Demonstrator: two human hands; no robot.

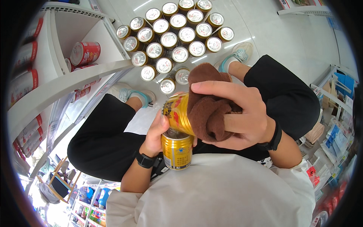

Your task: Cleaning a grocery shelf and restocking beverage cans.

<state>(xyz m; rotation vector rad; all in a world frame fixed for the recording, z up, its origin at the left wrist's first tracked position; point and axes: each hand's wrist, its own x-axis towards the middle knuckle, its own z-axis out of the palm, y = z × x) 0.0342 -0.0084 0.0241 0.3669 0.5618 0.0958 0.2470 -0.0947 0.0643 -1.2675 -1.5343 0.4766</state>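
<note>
My left hand [156, 134] grips a gold Red Bull can [178, 113], which lies tilted on its side with its end toward the left. A brown cloth [205, 113] is bunched in my right hand [246, 116] and pressed over the can's right end, hiding it. Just below, a second gold can [177, 153] stands close to my lap, touching or nearly touching the first. Whether my left hand also holds it, I cannot tell. Beyond my hands, several gold cans with silver lids [169, 39] stand upright in a close cluster on the floor.
At left, a white shelf unit [93, 69] holds red cans [85, 53], some lying on their sides. Racks of packaged goods [334, 136] stand at right. My shoes [242, 52] rest on the glossy tiled floor [272, 31]. A wooden-framed chair [58, 181] is at lower left.
</note>
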